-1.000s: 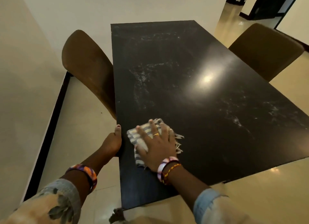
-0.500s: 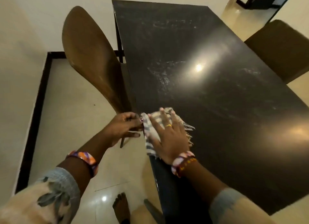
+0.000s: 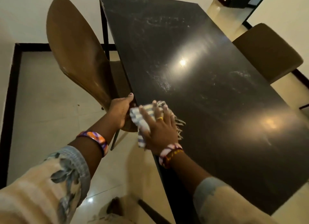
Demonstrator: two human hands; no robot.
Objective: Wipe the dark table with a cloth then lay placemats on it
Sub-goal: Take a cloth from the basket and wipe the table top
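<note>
Cloth (image 3: pixel 142 118): striped and fringed, lying at the left edge of the dark table (image 3: pixel 209 90), one end hanging over the side.
Right hand (image 3: pixel 160 125): flat on the cloth, fingers spread and straight, pressing it down.
Left hand (image 3: pixel 120 110): fingers curled round the table's edge just beside the cloth.
Tabletop: pale smears and lamp glare.
Brown chair (image 3: pixel 75 48): tucked at the left side.

Black table (image 3: pixel 209 107) smeared whitish, blue-and-white striped cloth (image 3: pixel 142 118), brown chairs (image 3: pixel 78 50) — orange-purple bangle (image 3: pixel 95 139), cream floor (image 3: pixel 46 110).
</note>
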